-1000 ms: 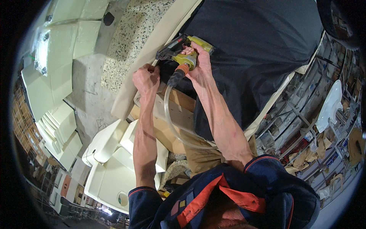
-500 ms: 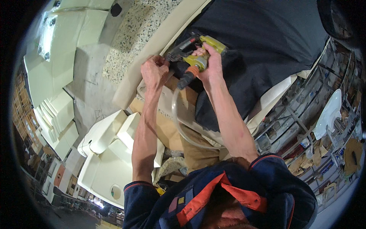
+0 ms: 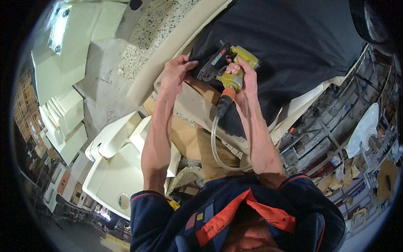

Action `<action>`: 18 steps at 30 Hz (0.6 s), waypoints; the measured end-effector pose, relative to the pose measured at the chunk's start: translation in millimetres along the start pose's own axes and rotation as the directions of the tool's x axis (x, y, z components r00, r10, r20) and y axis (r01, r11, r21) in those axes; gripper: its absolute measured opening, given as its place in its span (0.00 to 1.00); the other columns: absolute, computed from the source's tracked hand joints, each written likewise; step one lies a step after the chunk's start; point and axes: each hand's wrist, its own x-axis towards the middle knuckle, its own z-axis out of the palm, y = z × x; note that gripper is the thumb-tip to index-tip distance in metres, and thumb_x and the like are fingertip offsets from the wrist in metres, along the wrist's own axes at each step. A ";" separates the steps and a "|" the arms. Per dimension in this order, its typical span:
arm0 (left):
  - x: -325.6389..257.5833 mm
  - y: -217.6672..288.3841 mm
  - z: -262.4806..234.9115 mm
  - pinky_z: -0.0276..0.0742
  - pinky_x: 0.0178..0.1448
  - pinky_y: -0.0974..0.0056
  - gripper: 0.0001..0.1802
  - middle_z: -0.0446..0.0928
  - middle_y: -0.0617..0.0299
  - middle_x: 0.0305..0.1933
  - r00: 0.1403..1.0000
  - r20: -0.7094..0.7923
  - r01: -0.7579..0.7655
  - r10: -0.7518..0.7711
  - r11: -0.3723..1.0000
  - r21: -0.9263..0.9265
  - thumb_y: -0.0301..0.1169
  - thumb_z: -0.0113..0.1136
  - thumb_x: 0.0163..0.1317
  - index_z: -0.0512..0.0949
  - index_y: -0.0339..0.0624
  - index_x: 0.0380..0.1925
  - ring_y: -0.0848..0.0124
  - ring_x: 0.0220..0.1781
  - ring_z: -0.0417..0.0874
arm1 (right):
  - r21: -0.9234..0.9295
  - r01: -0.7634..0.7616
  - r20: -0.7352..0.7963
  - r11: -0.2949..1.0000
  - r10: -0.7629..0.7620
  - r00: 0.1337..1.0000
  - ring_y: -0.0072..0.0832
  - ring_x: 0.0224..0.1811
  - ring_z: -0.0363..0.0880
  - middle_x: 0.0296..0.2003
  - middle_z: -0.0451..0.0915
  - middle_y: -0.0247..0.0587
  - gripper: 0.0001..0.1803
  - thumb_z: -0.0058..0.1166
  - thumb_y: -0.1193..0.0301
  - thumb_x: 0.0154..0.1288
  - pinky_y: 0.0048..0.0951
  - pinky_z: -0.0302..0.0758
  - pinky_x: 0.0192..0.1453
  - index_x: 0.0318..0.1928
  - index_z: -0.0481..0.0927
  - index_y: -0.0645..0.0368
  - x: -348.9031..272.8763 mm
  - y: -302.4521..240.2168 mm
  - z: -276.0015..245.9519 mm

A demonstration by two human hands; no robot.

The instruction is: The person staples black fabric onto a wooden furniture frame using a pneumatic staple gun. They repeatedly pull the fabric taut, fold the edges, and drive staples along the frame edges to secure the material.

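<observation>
My right hand (image 3: 244,77) grips a yellow pneumatic staple gun (image 3: 231,78) by its handle, its dark magazine and nose angled toward my left hand. A clear air hose (image 3: 214,143) runs from the black and orange coupling under the handle. At the border of the black fabric (image 3: 285,46), my left hand (image 3: 177,73) pinches the fabric's edge between thumb and fingers. A beige upholstered border (image 3: 157,69) runs alongside the black fabric. The gun's nose is a little apart from my left fingers, over the fabric.
Cream foam pieces (image 3: 121,176) stand on the left, with more cream panels (image 3: 63,63) farther off. A speckled foam slab (image 3: 155,35) lies beyond the beige border. At the right are a metal rack (image 3: 323,134) and a white curved piece (image 3: 363,128).
The staple gun has moved right and back, away from the fabric's edge and my left hand. My left hand has shifted slightly, still at the edge.
</observation>
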 end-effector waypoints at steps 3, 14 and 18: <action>-6.3 4.7 -2.8 0.80 0.27 0.71 0.07 0.82 0.68 0.29 0.995 -0.006 -0.104 0.104 0.988 -0.118 0.25 0.72 0.63 0.81 0.44 0.31 0.78 0.26 0.82 | 0.036 -0.046 0.027 0.998 0.045 0.999 0.23 0.27 0.71 0.25 0.69 0.29 0.11 0.56 0.68 0.75 0.29 0.76 0.40 0.45 0.73 0.64 -0.7 0.7 11.4; -32.5 -2.8 -20.7 0.71 0.27 0.73 0.17 0.83 0.70 0.33 0.985 -0.131 -0.122 0.111 0.989 -0.085 0.28 0.74 0.63 0.81 0.40 0.50 0.82 0.31 0.80 | 0.083 -0.061 -0.014 0.995 0.062 0.998 0.25 0.28 0.71 0.24 0.70 0.32 0.12 0.56 0.71 0.75 0.30 0.77 0.42 0.45 0.71 0.67 -1.2 2.7 22.1; -45.6 3.1 -17.2 0.69 0.29 0.73 0.19 0.83 0.69 0.33 0.996 -0.079 -0.061 0.050 0.986 -0.154 0.30 0.75 0.62 0.83 0.40 0.52 0.82 0.31 0.78 | 0.051 0.005 -0.029 0.999 -0.004 1.000 0.22 0.27 0.70 0.24 0.69 0.30 0.14 0.57 0.70 0.74 0.28 0.75 0.40 0.47 0.73 0.70 -10.4 -11.2 1.2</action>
